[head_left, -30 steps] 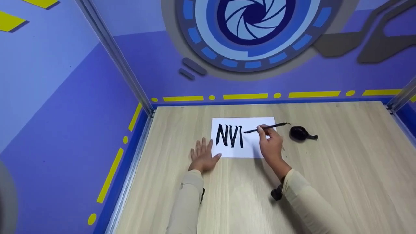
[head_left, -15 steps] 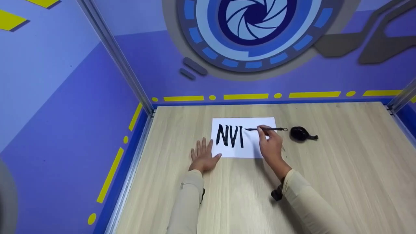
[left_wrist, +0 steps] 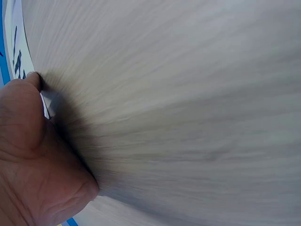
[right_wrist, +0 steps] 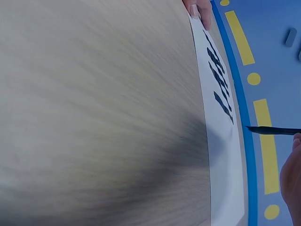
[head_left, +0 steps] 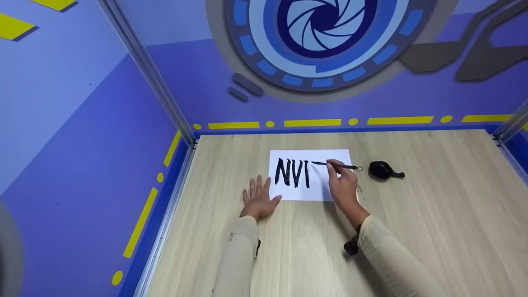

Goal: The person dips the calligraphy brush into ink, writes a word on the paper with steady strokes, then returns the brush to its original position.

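Note:
A white sheet of paper (head_left: 321,189) lies on the table with the black painted letters "NVI" (head_left: 296,174). My left hand (head_left: 260,202) rests flat with fingers spread at its left edge, thumb over the lower left corner. My right hand (head_left: 344,185) pinches a dark slim brush (head_left: 348,166) with a small loop at its rear end. The brush tip is just right of the "I"; in the right wrist view the brush (right_wrist: 270,130) appears raised off the paper. In the left wrist view my left hand (left_wrist: 28,160) touches the table beside the paper's edge.
A glossy black ink dish (head_left: 380,170) with a short handle stands right of the paper. The wooden table (head_left: 301,247) meets a blue-purple back wall (head_left: 272,109) and a left wall (head_left: 103,152), joined by a metal post.
The brush has swung in my right hand: its looped rear end has dropped toward me and its tip has moved slightly away from me. My left hand and the paper have not moved.

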A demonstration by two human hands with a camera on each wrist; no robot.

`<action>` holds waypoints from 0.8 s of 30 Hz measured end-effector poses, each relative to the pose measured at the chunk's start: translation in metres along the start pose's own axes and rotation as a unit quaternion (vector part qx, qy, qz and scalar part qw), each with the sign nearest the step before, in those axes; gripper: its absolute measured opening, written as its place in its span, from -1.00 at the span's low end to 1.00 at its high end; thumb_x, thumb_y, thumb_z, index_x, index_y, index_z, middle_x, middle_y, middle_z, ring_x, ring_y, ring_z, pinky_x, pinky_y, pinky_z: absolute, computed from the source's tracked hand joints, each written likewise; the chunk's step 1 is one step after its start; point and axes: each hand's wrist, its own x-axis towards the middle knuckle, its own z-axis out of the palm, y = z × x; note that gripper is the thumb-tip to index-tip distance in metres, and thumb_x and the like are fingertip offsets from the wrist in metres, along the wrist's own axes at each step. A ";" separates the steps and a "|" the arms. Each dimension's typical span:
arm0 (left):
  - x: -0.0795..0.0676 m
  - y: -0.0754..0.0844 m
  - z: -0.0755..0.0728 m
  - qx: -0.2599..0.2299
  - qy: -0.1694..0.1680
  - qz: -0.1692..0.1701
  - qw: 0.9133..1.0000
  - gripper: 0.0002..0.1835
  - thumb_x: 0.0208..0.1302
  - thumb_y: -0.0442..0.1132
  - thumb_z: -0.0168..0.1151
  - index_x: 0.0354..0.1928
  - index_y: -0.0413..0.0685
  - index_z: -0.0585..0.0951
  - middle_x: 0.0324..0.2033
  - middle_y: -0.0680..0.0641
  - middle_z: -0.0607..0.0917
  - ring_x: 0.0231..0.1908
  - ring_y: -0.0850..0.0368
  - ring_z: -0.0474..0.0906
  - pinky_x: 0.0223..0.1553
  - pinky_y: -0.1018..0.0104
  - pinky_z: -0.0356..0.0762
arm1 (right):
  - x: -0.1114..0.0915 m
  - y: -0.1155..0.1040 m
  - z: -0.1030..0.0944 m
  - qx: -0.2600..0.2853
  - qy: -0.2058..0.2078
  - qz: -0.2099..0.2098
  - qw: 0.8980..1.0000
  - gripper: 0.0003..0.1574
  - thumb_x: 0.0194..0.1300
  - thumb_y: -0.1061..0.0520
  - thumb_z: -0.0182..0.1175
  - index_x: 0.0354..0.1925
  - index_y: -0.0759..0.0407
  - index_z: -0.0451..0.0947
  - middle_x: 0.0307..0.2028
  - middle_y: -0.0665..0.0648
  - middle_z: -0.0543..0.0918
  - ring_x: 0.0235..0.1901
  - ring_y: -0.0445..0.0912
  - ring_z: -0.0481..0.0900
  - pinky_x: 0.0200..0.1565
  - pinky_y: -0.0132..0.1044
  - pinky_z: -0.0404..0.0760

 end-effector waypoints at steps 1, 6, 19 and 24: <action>-0.001 0.001 -0.001 -0.001 -0.001 0.000 1.000 -0.08 0.59 0.39 -0.13 0.76 0.33 -0.24 0.74 -0.03 -0.49 0.72 -0.15 -0.65 0.66 -0.35 -0.60 | 0.000 0.000 0.000 -0.001 0.001 -0.001 1.000 -0.75 0.57 0.14 0.26 0.06 0.18 0.78 0.03 0.21 0.86 0.00 0.10 0.82 0.05 -0.24 0.66; -0.007 0.006 -0.005 -0.009 -0.002 0.007 1.000 -0.11 0.62 0.31 -0.10 0.76 0.24 -0.19 0.75 -0.10 -0.44 0.73 -0.20 -0.62 0.67 -0.34 -0.60 | 0.000 0.000 0.001 -0.003 0.004 0.001 1.000 -0.77 0.55 0.14 0.29 0.06 0.15 0.79 0.02 0.20 0.86 -0.06 0.10 0.82 0.00 -0.13 0.66; 0.002 0.000 0.001 0.012 -0.003 -0.003 1.000 -0.08 0.59 0.39 -0.14 0.76 0.31 -0.24 0.74 -0.04 -0.49 0.72 -0.17 -0.65 0.67 -0.34 -0.59 | -0.001 0.000 0.003 0.002 0.001 0.013 1.000 -0.75 0.56 0.15 0.28 0.08 0.15 0.78 0.05 0.20 0.85 -0.02 0.10 0.80 0.03 -0.10 0.65; -0.003 0.003 -0.003 0.002 -0.003 0.000 1.000 -0.09 0.61 0.36 -0.12 0.76 0.28 -0.21 0.74 -0.07 -0.46 0.72 -0.19 -0.63 0.67 -0.35 -0.59 | 0.000 0.002 0.003 0.000 -0.001 0.014 1.000 -0.75 0.55 0.13 0.29 0.08 0.16 0.79 0.05 0.19 0.85 -0.01 0.08 0.81 0.02 -0.33 0.61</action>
